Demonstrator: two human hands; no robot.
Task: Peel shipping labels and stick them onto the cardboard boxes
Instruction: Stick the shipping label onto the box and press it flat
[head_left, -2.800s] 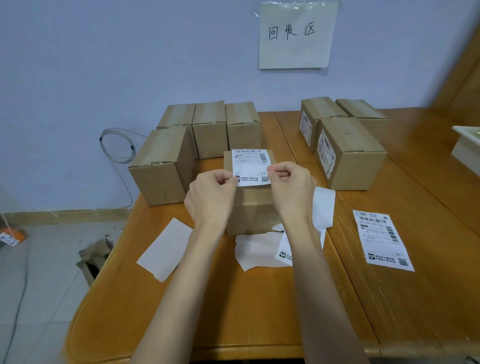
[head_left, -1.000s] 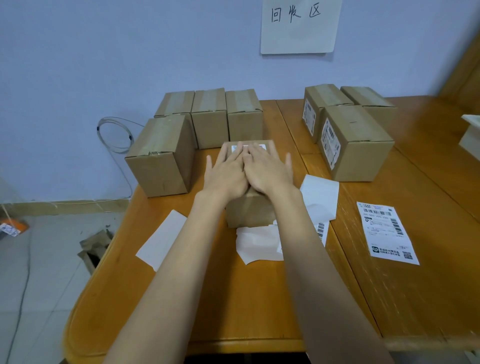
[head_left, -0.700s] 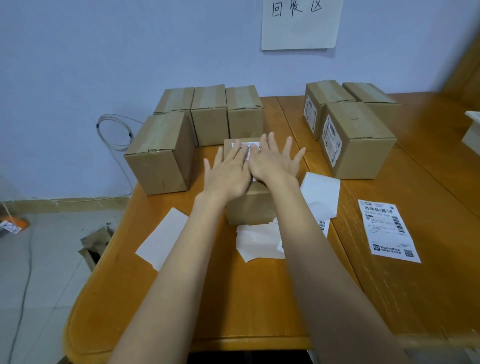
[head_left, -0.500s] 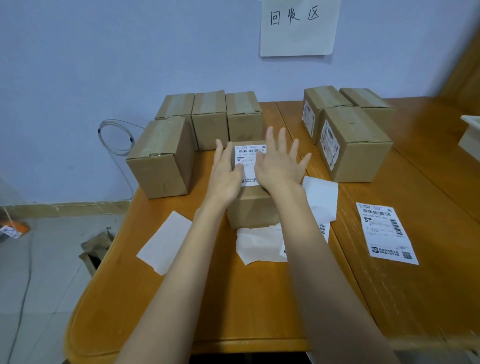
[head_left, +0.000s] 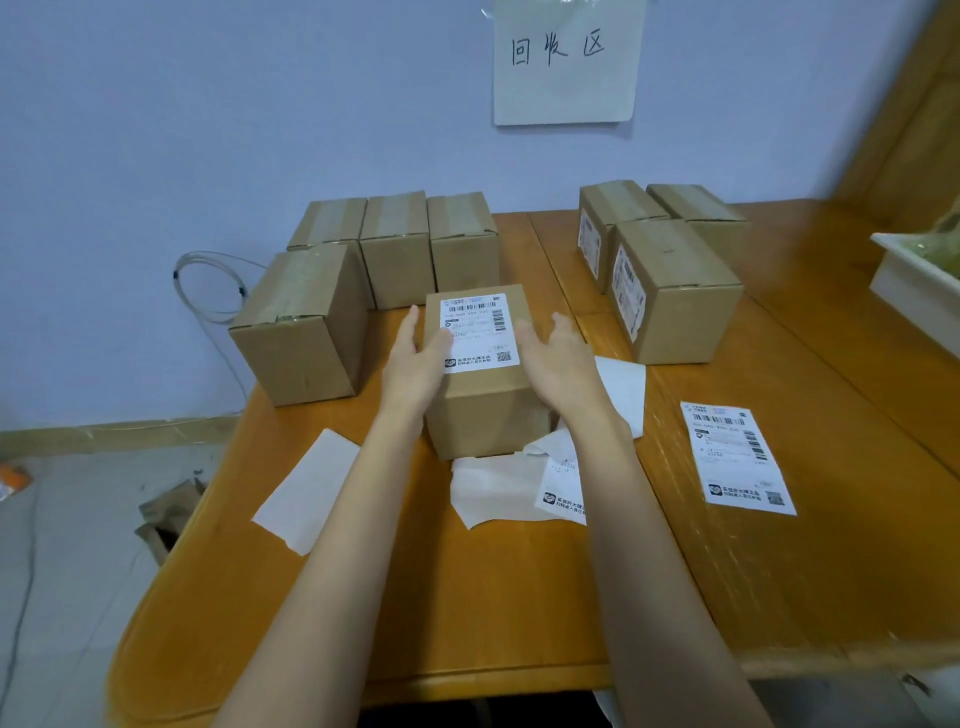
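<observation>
A cardboard box (head_left: 488, 415) stands in the middle of the wooden table (head_left: 467, 597), and a white shipping label (head_left: 480, 332) lies stuck flat on its top. My left hand (head_left: 415, 358) is at the box's left top edge, thumb on the label's left margin, fingers straight. My right hand (head_left: 556, 358) is at the box's right top edge, fingers relaxed, holding nothing. A loose printed label (head_left: 737, 457) lies on the table to the right. Another label (head_left: 563, 493) lies partly under my right forearm.
Several unlabelled boxes (head_left: 397, 249) stand at the back left, one nearer (head_left: 301, 322). Three labelled boxes (head_left: 675, 291) stand at the back right. Blank backing sheets (head_left: 306, 488) (head_left: 493, 488) (head_left: 623, 395) lie around the middle box. A white tray (head_left: 914, 280) sits at the right edge.
The label went from being held above the box to lying stuck on its top. Both hands pressed over it, then slid apart to the box's left and right edges.
</observation>
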